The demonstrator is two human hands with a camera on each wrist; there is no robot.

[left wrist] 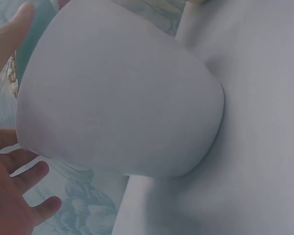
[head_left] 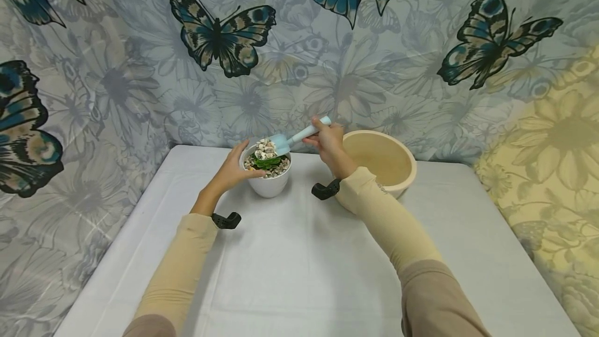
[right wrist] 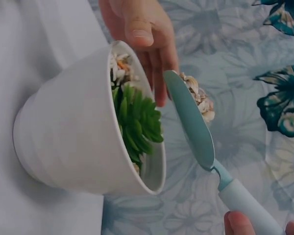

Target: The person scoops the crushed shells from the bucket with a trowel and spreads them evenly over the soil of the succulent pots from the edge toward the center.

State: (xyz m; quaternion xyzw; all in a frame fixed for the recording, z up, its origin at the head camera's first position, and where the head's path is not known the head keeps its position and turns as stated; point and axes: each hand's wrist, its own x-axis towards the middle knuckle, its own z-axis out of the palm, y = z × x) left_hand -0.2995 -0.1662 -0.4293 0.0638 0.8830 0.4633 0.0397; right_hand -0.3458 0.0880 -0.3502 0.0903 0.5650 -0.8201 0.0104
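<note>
A white flowerpot (head_left: pixel 268 187) stands on the table, holding a green succulent (right wrist: pixel 134 120) among pale pebbles (head_left: pixel 279 169). My left hand (head_left: pixel 235 165) is spread about the pot's left rim, thumb in front and fingers behind, fairly straight and loose. From the right, my right hand (head_left: pixel 331 145) grips the white handle (right wrist: pixel 250 208) of a small light-blue garden trowel (right wrist: pixel 191 122). Its blade hovers over the pot, tilted, carrying a heap of pebbles (head_left: pixel 265 150). In the left wrist view the pot's side (left wrist: pixel 122 93) hides most of the trowel.
A cream-coloured round basin (head_left: pixel 409 163) stands to the right, partly behind my right forearm. White cloth covers the table (head_left: pixel 281 264). Butterfly-print fabric (head_left: pixel 299 77) hangs behind the table's far edge.
</note>
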